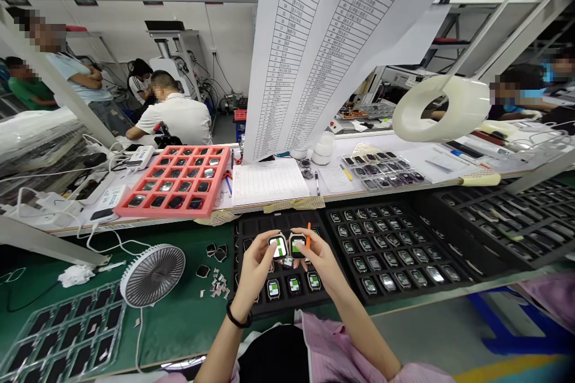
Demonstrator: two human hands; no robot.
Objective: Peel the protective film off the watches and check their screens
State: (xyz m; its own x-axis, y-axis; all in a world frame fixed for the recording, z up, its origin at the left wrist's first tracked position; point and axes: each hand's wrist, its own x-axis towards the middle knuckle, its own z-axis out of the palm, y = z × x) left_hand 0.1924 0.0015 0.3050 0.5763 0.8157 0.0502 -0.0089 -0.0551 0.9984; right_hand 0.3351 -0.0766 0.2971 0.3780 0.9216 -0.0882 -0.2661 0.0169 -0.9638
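Observation:
My left hand [257, 263] is closed on a small smartwatch body [278, 246] whose screen is lit green and white. My right hand [320, 260] grips a second lit watch body [297, 245] and an orange stick [308, 234] that points upward. Both hands hover side by side over a black compartment tray [251, 306]. The tray holds three more watch bodies [293, 285] with lit screens in its near row. A black band circles my left wrist.
A white desk fan [153, 274] stands on the green mat to the left, beside loose small parts [216, 285]. More black trays of watches [381, 254] lie to the right. A red tray [177, 179], paper lists [267, 181] and a tape roll [442, 109] sit beyond. Other people work behind.

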